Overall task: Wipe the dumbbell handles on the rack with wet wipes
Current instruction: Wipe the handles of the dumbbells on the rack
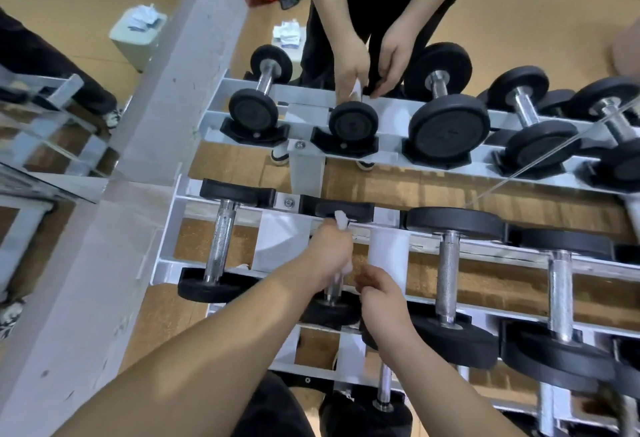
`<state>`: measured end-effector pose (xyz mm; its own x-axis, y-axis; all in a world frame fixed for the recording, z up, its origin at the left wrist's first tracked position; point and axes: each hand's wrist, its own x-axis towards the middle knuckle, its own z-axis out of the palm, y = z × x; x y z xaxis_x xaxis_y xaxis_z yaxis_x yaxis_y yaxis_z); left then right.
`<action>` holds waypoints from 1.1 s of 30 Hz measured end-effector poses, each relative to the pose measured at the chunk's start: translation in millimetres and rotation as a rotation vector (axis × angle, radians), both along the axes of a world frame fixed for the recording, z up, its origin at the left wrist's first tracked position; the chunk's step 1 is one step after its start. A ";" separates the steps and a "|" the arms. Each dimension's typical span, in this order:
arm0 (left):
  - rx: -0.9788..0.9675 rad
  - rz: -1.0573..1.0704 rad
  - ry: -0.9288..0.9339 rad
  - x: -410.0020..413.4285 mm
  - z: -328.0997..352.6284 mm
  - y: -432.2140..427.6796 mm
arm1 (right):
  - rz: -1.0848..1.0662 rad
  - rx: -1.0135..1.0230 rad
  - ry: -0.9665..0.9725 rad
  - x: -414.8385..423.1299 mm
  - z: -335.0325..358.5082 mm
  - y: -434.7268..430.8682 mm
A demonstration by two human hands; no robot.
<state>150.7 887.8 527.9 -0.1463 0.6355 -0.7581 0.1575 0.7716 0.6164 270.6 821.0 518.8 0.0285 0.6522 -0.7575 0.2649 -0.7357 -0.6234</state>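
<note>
Far left, 9 o'clock of view: white painted square pillar [194,55]. At 11 o'clock: pale grey plastic bin [136,38] holding crumpled white tissues, standing on the tan floor.

Left of centre: white steel tiered dumbbell rack [166,228]. Middle tier, left end: black-headed dumbbell with knurled chrome handle [221,239], untouched.

Centre, next cradle at 3 o'clock of that one: small black-headed chrome-handled dumbbell [333,289], lying across the middle tier, far head at 12 o'clock, near head at 6 o'clock. Left hand [329,253] wrapped tightly around its handle over a white wet wipe [341,221]; wipe protruding at 12 o'clock of the fist. Right hand [381,301] at 4 o'clock of the left hand, over the near end of the same dumbbell, fingers curled; cannot tell what lies inside that curl.

Top tier, 12 o'clock: second person's hands [349,69] at another dumbbell, one pinching a folded white wipe [356,88].

Right, 3 o'clock: larger black round-headed dumbbells [446,273] with chrome handles, resting in cradles.
</note>
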 end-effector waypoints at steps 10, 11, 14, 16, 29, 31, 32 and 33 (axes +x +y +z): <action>-0.052 -0.160 0.098 15.9 13.5 -52.2 | -0.079 -0.122 0.191 10.2 -2.4 0.6; -0.018 -0.120 0.100 15.5 11.7 -35.5 | -0.092 -0.116 0.207 11.8 -3.6 1.2; 0.047 -0.118 0.188 8.7 4.1 -4.9 | -0.170 -0.133 0.267 13.5 -2.8 0.7; 0.058 -0.204 0.230 11.0 2.3 -21.4 | -0.179 -0.133 0.293 13.8 -3.5 -0.1; 0.039 -0.090 -0.003 -4.7 4.9 -22.3 | -0.168 -0.155 0.296 6.3 -2.9 -2.7; -0.059 -0.197 0.057 2.2 13.8 -53.6 | -0.131 -0.148 0.271 5.5 -1.5 -3.5; -0.101 -0.260 0.081 5.3 20.5 -66.6 | -0.116 -0.157 0.259 5.2 1.1 -2.6; -0.104 -0.294 0.088 6.4 17.1 -70.3 | -0.112 -0.166 0.243 5.4 1.9 -2.1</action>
<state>157.1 817.5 545.0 -0.0362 0.5798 -0.8140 0.4319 0.7436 0.5104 276.0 819.0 520.8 -0.1022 0.5220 -0.8468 0.0347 -0.8489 -0.5275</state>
